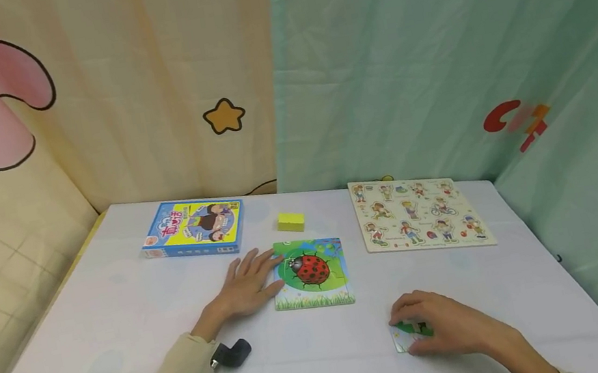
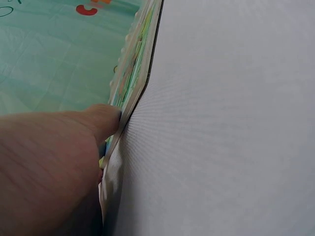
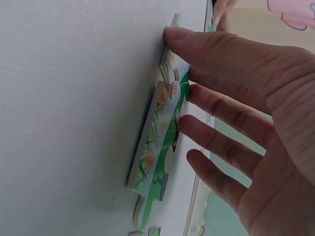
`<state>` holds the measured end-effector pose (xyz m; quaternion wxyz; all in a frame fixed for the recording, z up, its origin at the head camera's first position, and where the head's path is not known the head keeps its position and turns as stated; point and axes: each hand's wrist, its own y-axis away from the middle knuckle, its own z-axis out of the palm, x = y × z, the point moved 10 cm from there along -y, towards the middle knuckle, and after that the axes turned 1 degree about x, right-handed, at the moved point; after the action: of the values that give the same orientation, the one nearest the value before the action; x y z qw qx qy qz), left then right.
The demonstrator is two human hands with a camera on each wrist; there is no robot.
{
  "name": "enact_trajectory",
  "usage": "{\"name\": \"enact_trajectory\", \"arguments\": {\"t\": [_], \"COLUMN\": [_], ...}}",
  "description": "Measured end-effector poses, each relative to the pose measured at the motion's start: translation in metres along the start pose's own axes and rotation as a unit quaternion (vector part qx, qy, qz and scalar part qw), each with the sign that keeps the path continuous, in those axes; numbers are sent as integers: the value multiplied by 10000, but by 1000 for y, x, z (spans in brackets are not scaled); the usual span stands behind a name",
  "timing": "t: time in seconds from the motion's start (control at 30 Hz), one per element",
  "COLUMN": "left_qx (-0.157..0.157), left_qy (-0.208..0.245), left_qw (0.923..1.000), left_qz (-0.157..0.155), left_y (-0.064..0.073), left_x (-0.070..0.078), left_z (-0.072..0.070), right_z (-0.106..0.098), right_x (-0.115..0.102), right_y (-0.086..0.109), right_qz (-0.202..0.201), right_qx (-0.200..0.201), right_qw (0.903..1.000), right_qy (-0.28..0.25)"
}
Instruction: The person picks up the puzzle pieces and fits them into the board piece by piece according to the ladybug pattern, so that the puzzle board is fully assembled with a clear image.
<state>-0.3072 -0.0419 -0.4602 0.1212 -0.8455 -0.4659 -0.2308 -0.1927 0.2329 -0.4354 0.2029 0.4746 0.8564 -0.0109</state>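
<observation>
A square ladybug puzzle (image 1: pixel 313 273) lies flat in the middle of the table. My left hand (image 1: pixel 246 288) rests at its left side, fingers spread and fairly straight, fingertips at the edge. In the left wrist view the left thumb (image 2: pixel 106 120) touches the puzzle's edge. To the right and nearer, my right hand (image 1: pixel 446 323) bends over green and white jigsaw pieces (image 1: pixel 403 340), partly hidden beneath it. Seen from the right wrist, two pieces (image 3: pixel 155 142) fit together; thumb and index finger pinch the end one (image 3: pixel 169 61) across its edges, the other fingers spread alongside.
A blue and yellow box (image 1: pixel 193 227) lies at the back left. Near the puzzle's far edge stands a small yellow block (image 1: pixel 290 221). A wooden board with little figures (image 1: pixel 419 212) lies at the back right, in front of the green curtain (image 1: pixel 408 95).
</observation>
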Motion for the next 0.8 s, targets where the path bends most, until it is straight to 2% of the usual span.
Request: {"name": "enact_trajectory", "arguments": {"t": [0.17,0.3,0.57,0.8], "left_qx": [53,-10,-52,-72], "left_qy": [55,-19,-61,53], "left_qw": [10000,10000,10000,9998], "left_qz": [55,-28,-33,178], "left_y": [-3,-1,1,2], "left_x": [-3,-1,1,3], "left_z": [4,1,-3,-1], "right_z": [1,-4,-17,-19], "right_x": [-2,-12,-29,-43], "right_y": [-2,-8,-29,-51], "right_qz": [-53,-120,-314,-413], "right_qx": [-31,50,219,253], "right_qw": [10000,9997,9984,9980], "right_qy": [13,185,418,405]}}
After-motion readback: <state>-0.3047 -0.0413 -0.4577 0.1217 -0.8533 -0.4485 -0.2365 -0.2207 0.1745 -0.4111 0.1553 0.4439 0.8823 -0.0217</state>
